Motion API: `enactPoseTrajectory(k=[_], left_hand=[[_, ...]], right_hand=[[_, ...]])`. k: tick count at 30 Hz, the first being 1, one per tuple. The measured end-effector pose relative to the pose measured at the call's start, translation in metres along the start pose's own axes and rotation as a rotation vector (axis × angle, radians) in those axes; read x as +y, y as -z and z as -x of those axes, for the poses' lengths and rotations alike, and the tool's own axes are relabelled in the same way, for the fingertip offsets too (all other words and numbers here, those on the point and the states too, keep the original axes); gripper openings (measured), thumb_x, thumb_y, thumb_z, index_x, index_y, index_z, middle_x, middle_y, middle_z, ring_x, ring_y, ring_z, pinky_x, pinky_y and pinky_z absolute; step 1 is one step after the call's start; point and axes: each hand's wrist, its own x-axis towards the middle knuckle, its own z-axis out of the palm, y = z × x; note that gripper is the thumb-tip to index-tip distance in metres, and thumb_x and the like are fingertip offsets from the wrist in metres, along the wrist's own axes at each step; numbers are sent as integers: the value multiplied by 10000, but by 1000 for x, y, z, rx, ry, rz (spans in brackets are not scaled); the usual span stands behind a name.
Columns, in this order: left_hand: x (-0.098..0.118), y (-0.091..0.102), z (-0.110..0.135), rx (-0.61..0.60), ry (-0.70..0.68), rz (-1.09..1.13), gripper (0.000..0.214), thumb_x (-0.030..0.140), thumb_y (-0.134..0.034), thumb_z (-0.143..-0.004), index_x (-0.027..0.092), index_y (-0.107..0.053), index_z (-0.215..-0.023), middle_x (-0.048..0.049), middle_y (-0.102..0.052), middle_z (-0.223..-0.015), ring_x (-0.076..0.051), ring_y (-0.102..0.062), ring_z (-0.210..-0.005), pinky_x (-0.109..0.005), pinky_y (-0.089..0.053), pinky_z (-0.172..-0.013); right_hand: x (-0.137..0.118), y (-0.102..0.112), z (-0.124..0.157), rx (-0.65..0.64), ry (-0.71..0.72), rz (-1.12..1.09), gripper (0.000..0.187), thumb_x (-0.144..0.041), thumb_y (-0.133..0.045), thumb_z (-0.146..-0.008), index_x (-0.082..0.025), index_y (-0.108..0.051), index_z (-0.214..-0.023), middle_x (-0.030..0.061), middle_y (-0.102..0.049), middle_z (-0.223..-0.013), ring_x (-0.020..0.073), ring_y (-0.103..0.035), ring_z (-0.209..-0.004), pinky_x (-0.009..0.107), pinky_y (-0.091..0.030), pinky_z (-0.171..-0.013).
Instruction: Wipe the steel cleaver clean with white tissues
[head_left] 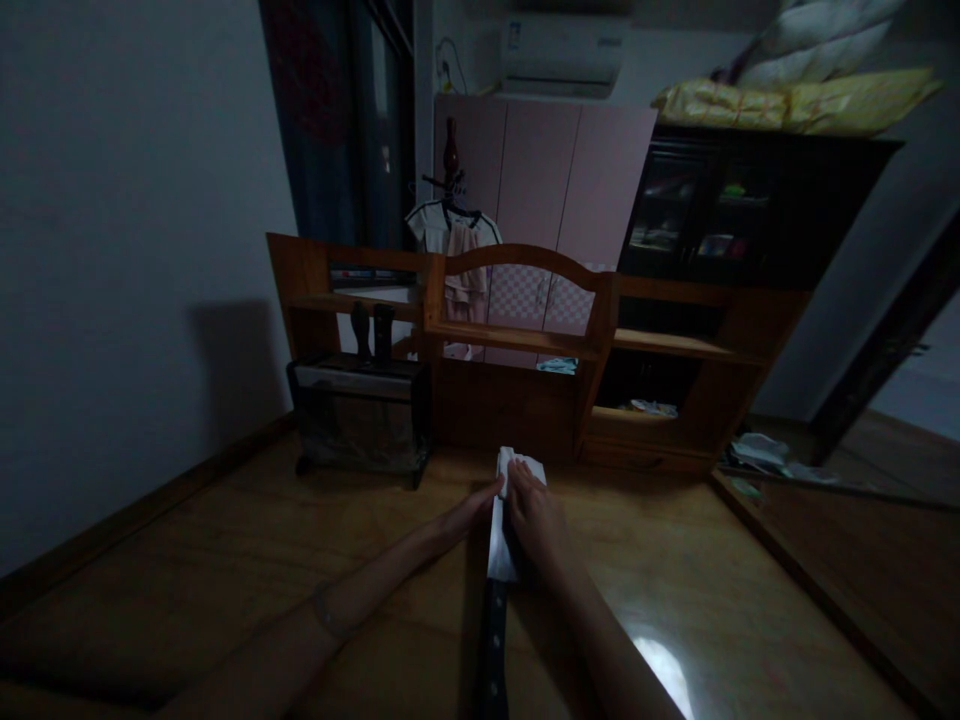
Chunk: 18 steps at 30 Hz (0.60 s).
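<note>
A kitchen knife (499, 552) with a black riveted handle points away from me over the wooden surface, its handle towards the bottom edge. White cloth or tissue (531, 465) lies folded about the far end of the blade and hides the tip. My right hand (534, 515) is closed on this cloth, fingers pressed over it against the blade. From the other side, my left hand (474, 508) reaches in and its closed fingertips meet the cloth's left edge. Most of the left fingers are hard to make out in the dim light.
To the left stands a knife block (360, 415) holding two dark-handled knives. Behind it a wooden shelf unit (517, 340) spans the back of the tabletop (360, 590). A raised wooden edge (810, 590) runs along the right. A wall (135, 250) borders the left side.
</note>
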Motion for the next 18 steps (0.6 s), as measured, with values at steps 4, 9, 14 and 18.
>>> enactPoseTrajectory(k=[4,9,14,18], left_hand=[[-5,4,-4,-23,-6,25,605,519,-487,-906,116,-498,-1356,-106,-571,-1334,-255,-381,-1356,-388,-163,-1176],[-11,13,-11,-16,32,33,609,523,-540,-874,105,-536,-1317,-122,-588,-1310,-278,-412,-1334,-404,-182,-1170],[-8,11,-6,22,31,-12,595,514,-541,-877,104,-548,-1308,-117,-607,-1286,-280,-416,-1330,-406,-178,-1167],[-3,4,-3,28,49,-22,598,509,-554,-869,104,-548,-1309,-112,-613,-1278,-278,-433,-1319,-395,-175,-1169]], right_hand=[[4,-1,0,0,-31,7,477,-146,-388,-913,-156,-455,-1385,93,-456,-1437,205,-372,-1359,371,-325,-1111],[5,-1,1,24,-64,25,459,-158,-401,-912,-161,-480,-1364,100,-476,-1420,222,-380,-1354,391,-331,-1105],[2,2,1,24,18,29,453,-166,-376,-928,-154,-473,-1370,99,-459,-1435,202,-366,-1362,374,-319,-1113],[1,0,-1,-2,21,19,451,-161,-376,-923,-154,-485,-1361,92,-467,-1430,198,-368,-1361,380,-316,-1116]])
